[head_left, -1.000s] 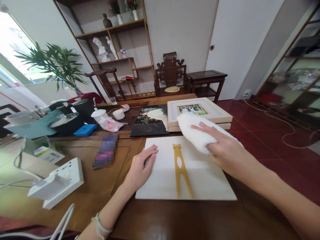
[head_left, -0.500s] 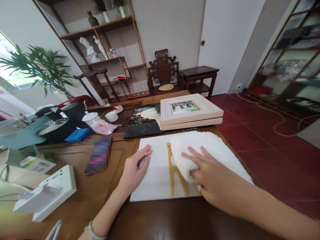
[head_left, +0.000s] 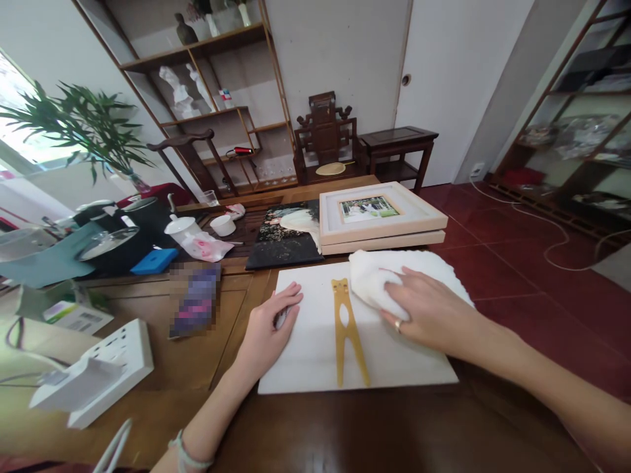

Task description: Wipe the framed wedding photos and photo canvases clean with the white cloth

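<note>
A white flat board (head_left: 305, 355) lies near the table's front edge. On it rests a yellow, cat-headed, two-legged flat piece (head_left: 344, 322) with an oval hole; I cannot tell its kind. My left hand (head_left: 269, 325) lies on the board's left edge, fingers stretched out, with a small dark patch showing between thumb and fingers. My right hand (head_left: 419, 309), a ring on one finger, grips a bunched white cloth (head_left: 372, 279) just right of the yellow piece. The rest of the cloth spreads over the board's far right corner.
Behind the board stand two stacked picture frames (head_left: 384, 217) beside a dark photo panel (head_left: 286, 236). To the left are a white power strip (head_left: 116, 371), a blue box (head_left: 154, 261), a white cup (head_left: 223, 225) and a dark pot (head_left: 106, 243).
My right hand has moved the cloth away to the right and back, uncovering the yellow piece's right side and the board's near right corner. My left hand stays in place.
</note>
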A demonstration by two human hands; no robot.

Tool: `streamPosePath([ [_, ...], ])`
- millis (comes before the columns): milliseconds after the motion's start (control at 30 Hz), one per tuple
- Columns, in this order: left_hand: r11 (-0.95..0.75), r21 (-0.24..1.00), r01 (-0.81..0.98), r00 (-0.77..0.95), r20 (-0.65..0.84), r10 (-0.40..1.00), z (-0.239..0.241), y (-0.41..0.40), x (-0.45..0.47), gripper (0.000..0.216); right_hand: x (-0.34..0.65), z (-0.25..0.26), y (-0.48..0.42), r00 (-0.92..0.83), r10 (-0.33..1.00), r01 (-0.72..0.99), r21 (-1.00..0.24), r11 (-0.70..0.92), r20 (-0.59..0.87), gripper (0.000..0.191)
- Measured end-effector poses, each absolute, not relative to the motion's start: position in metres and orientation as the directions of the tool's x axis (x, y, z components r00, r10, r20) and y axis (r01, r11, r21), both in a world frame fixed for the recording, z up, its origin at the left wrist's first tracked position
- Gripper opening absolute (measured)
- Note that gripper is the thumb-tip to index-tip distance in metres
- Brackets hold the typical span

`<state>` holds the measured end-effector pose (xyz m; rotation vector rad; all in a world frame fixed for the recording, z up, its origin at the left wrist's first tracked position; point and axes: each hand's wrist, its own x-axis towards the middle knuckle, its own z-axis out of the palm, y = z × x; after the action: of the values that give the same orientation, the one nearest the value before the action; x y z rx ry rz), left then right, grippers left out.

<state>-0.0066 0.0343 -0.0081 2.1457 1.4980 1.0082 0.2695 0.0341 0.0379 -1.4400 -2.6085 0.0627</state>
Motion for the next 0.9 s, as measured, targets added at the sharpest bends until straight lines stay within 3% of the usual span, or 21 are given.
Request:
streamPosePath([
  [133,-0.383,0.628,0.677,0.192,0.351,0.916,-0.008,0.034,-0.007,0.024,0.252,0.051,0.067,-0.553,0.828,0.825,-0.080,0.559,0.092,0.019],
  [367,-0.372,0.630,0.681,0.186,0.343,0.921,-0.006,0.033,-0.006,0.024,0.191,0.068,0.092,-0.738,0.664,0.662,-0.064,0.747,0.115,0.016],
  [767,-0.373,0.639,0.672,0.171,0.356,0.919,-0.007,0.034,-0.003,0.024,0.277,0.067,0.073,-0.503,0.864,0.863,-0.065,0.501,-0.023,0.009],
  [900,-0.382,0.639,0.667,0.179,0.360,0.916,-0.008,0.035,-0.002,0.023,0.260,0.071,0.067,-0.552,0.834,0.834,0.004,0.552,0.016,0.011],
])
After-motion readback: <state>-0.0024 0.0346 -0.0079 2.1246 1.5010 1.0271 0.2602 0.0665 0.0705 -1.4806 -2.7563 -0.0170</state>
